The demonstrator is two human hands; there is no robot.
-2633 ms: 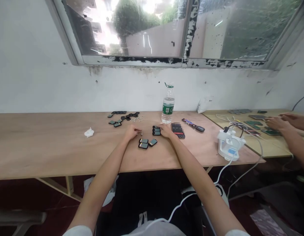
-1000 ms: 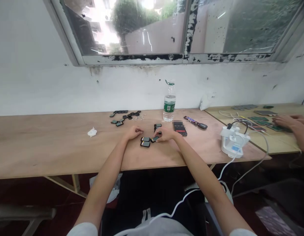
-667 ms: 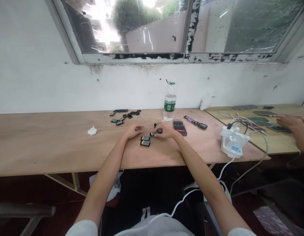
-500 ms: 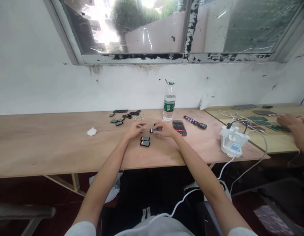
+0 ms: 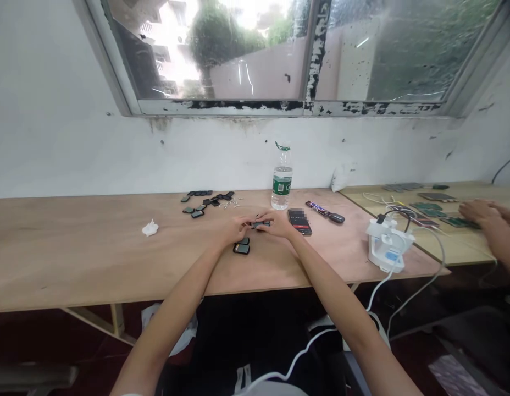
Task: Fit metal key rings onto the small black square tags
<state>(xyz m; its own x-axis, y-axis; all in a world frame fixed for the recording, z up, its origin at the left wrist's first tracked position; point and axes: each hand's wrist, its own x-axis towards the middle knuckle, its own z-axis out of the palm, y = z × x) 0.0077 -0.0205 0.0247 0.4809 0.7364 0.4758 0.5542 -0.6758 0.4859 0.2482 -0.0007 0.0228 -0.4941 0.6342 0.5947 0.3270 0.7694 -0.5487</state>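
My right hand [image 5: 276,224] pinches a small dark rectangular module [image 5: 261,224] just above the wooden table [image 5: 94,258]. My left hand [image 5: 235,226] meets it from the left, its fingertips closed on the module's left end. Two more dark modules [image 5: 241,246] lie flat on the table right below my hands. A loose cluster of several similar modules [image 5: 205,200] sits farther back to the left, with small metal bits [image 5: 229,203] beside it.
A water bottle [image 5: 282,179], a phone [image 5: 298,220], a snack bar [image 5: 316,207] and a dark key fob [image 5: 336,218] lie behind my right hand. A white device [image 5: 386,246] with cables stands at right. Crumpled tissue [image 5: 150,227] lies left. Another person's hands [image 5: 477,212] work at the adjoining table.
My right hand picked one module off the table and raised it. My left hand came across from the left and closed on it. Two modules stayed lying below.
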